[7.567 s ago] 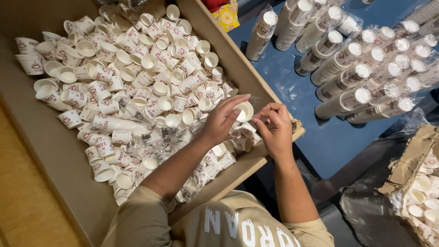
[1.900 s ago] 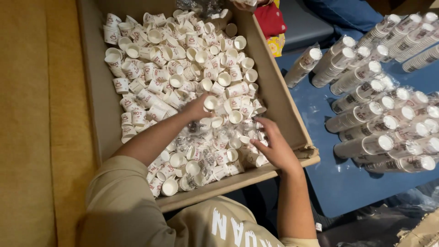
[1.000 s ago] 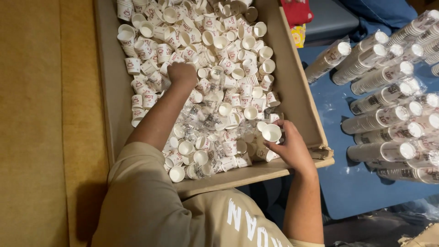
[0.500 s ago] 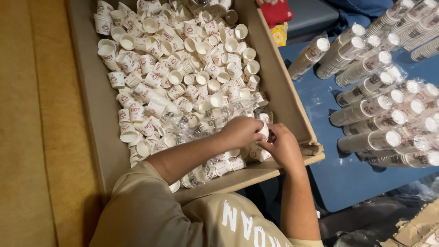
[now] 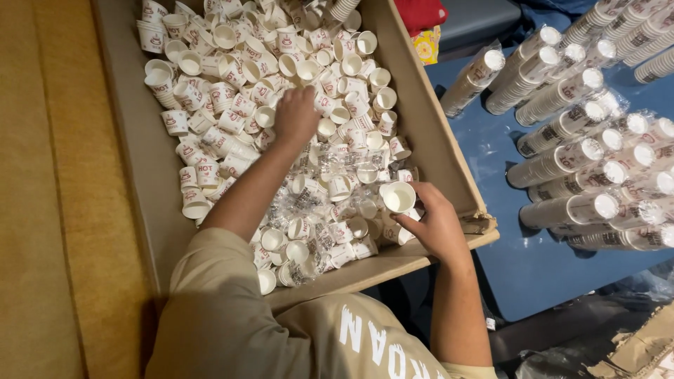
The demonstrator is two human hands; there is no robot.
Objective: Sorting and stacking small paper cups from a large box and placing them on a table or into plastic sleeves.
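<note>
A large cardboard box (image 5: pixel 151 175) holds a heap of several small white paper cups (image 5: pixel 225 77) with red print, some still in clear wrap. My left hand (image 5: pixel 296 116) reaches into the middle of the heap, fingers curled down onto loose cups; whether it grips one is hidden. My right hand (image 5: pixel 433 223) rests near the box's front right corner and holds a short stack of cups (image 5: pixel 398 197), mouth up.
Several long sleeves of stacked cups in clear plastic (image 5: pixel 583 161) lie on a blue surface (image 5: pixel 533 274) right of the box. A red and yellow packet (image 5: pixel 425 28) sits beyond the box's right wall. Torn cardboard (image 5: pixel 632 351) lies at the lower right. Tan floor at left.
Half a second ago both hands met at the front right corner of the box. My left hand has since moved away up into the middle of the heap; my right stays holding the stack.
</note>
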